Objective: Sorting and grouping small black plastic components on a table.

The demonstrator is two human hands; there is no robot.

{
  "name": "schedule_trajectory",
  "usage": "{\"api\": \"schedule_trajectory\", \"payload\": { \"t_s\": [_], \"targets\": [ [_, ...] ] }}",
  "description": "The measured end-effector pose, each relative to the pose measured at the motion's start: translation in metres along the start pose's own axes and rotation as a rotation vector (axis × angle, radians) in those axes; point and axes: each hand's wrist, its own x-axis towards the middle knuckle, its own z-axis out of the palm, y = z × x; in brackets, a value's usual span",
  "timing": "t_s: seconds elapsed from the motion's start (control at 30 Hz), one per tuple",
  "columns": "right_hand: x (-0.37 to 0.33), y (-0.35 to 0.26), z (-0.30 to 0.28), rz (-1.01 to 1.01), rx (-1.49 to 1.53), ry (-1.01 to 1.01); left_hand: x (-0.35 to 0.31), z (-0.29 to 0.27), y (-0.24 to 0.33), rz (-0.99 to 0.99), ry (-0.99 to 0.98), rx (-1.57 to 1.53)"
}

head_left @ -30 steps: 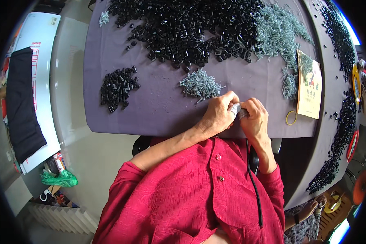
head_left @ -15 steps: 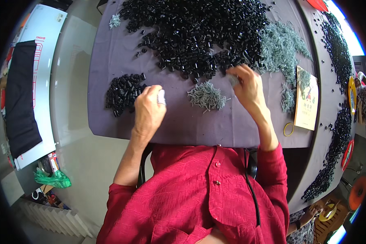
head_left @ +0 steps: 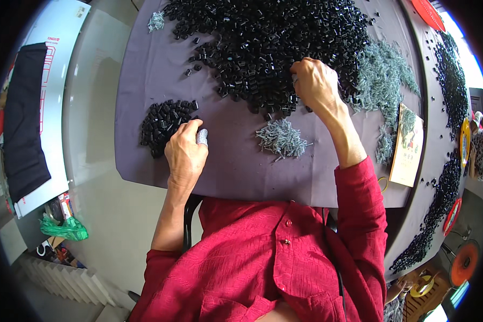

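My left hand [head_left: 187, 153] is closed beside a small heap of black plastic pieces [head_left: 166, 121], fingertips together at the heap's right edge. Its thumb has a silvery-white wrap [head_left: 202, 136]; what the fingers pinch is too small to make out. Reaching farther out, my right hand [head_left: 317, 86] has its fingers curled down onto the large pile of short black plastic pieces [head_left: 263, 48]. Those fingertips are partly hidden, and whatever they grip cannot be seen. Between the hands lies a small heap of grey metal screws [head_left: 282, 138].
More screws [head_left: 383, 75] spread right of the black pile, with a few [head_left: 155, 21] at far left. A booklet [head_left: 408, 147] and yellow rubber band [head_left: 383, 184] lie near the right edge. Another table [head_left: 413, 241] holds black pieces; a person's hand [head_left: 397, 290] shows lower right.
My right hand has moved up and away from the screws onto the large black pile. My left hand has shifted slightly down and left beside the small black heap. The view has tilted slightly.
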Motion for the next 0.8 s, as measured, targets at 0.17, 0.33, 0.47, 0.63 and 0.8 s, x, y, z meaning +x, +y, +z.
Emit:
{"api": "schedule_trajectory", "payload": {
  "t_s": [0.17,0.33,0.47,0.63,0.8],
  "targets": [
    [0.001,0.001,-0.004,-0.022,-0.028,0.014,-0.001,0.002,-0.001,-0.003,0.019,-0.023],
    [0.002,0.002,0.007,-0.095,-0.007,0.100,0.003,0.000,0.003,-0.030,-0.012,-0.017],
    [0.000,0.006,0.007,-0.111,0.049,0.097,0.004,-0.004,0.006,-0.065,-0.087,-0.023],
    [-0.004,0.015,-0.007,-0.087,0.112,0.101,0.003,-0.007,0.012,-0.060,-0.056,-0.064],
    [-0.035,0.027,-0.035,0.018,0.369,0.169,0.019,-0.008,0.043,0.072,-0.055,-0.146]
  ]
}}
